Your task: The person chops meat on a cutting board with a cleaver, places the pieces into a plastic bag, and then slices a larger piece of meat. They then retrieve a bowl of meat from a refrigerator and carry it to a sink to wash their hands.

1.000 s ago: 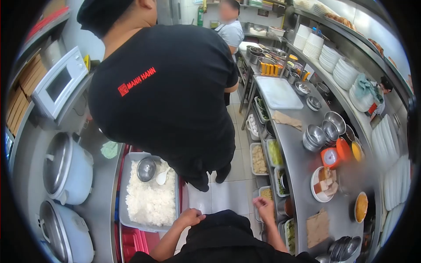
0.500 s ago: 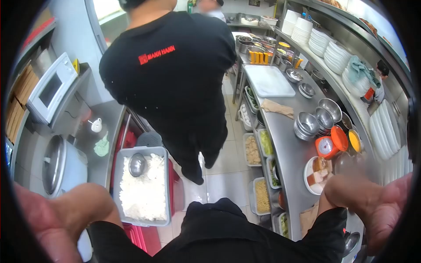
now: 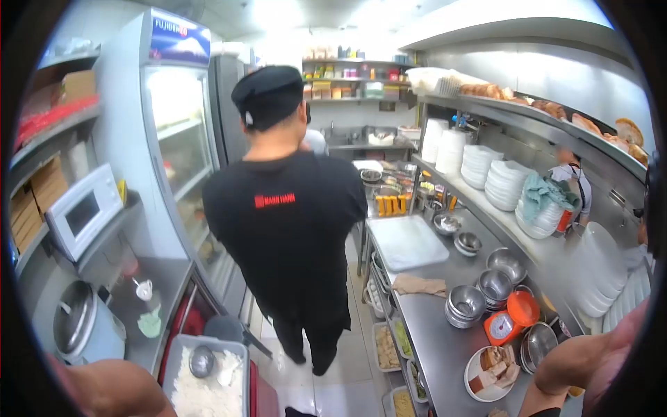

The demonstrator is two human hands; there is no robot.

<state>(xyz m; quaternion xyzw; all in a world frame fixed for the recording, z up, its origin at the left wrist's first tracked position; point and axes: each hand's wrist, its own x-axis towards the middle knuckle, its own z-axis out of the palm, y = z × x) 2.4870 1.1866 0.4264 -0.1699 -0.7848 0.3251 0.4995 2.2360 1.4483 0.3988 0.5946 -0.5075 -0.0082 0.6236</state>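
Note:
At the lower left edge my left hand (image 3: 61, 375) is mostly cut off, its fingers out of sight, with the forearm beside a grey tub (image 3: 244, 354) of white rice (image 3: 201, 393). A metal bowl (image 3: 202, 362) rests on the rice. My right hand (image 3: 629, 340) is at the lower right edge, blurred, its fingers hidden past the dark border. Near that forearm are a white bowl of meat pieces (image 3: 490, 374), an orange scale (image 3: 499, 326) and stacked metal bowls (image 3: 465, 306) on the steel counter.
A co-worker in black (image 3: 285, 229) stands in the aisle, back turned. Left are a microwave (image 3: 85, 212), a cooker (image 3: 76, 323) and a glass-door fridge (image 3: 177, 132). Right, a shelf holds stacked white dishes (image 3: 504, 184); a white board (image 3: 406, 242) lies on the counter.
The view has tilted up, so the counter and rice tub sit lower in it. The co-worker now stands farther away. Both my hands show less than before.

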